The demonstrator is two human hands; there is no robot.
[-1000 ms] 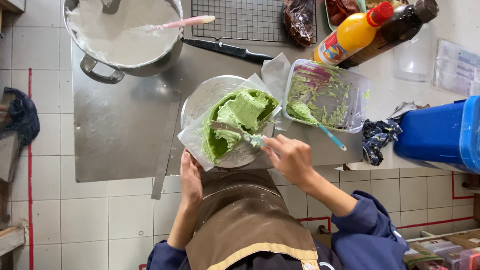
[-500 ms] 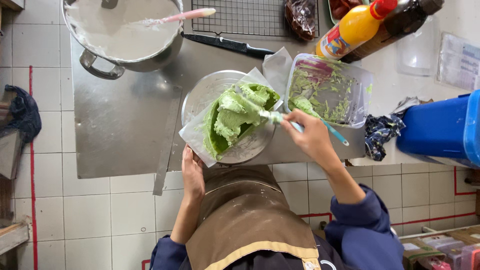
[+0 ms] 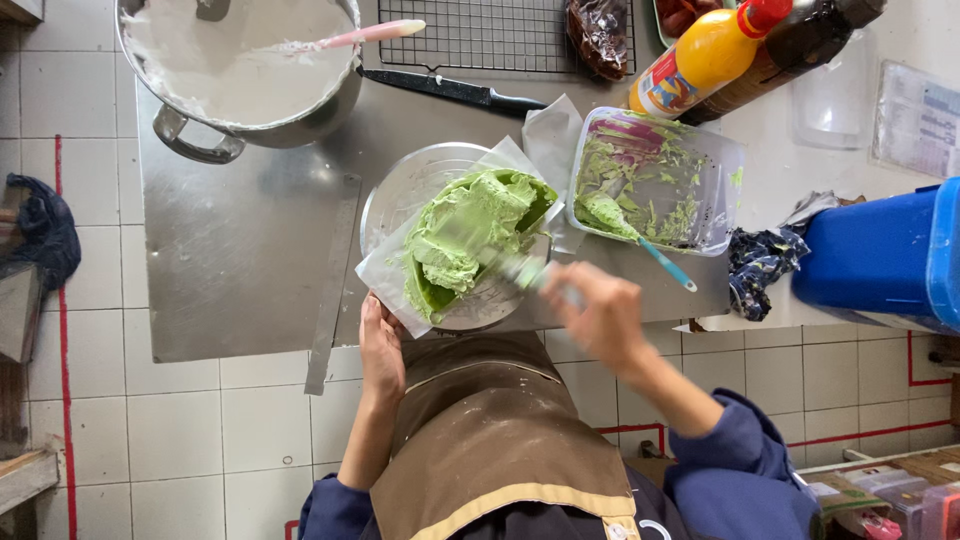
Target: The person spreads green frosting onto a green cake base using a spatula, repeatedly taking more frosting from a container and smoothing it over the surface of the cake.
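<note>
Head | right hand (image 3: pixel 600 318) grip pinching spatula (image 3: pixel 520 268), moved back over green paste (image 3: pixel 470 230)

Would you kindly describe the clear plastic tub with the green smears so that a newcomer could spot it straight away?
Start at the steel worktop and find the round metal bowl of green cream near its front edge. Just beside that bowl, on the side of the blue bin, sits the clear plastic tub. It is the only rectangular see-through container there, streaked with green inside, with a teal-handled spatula resting in it.
</note>
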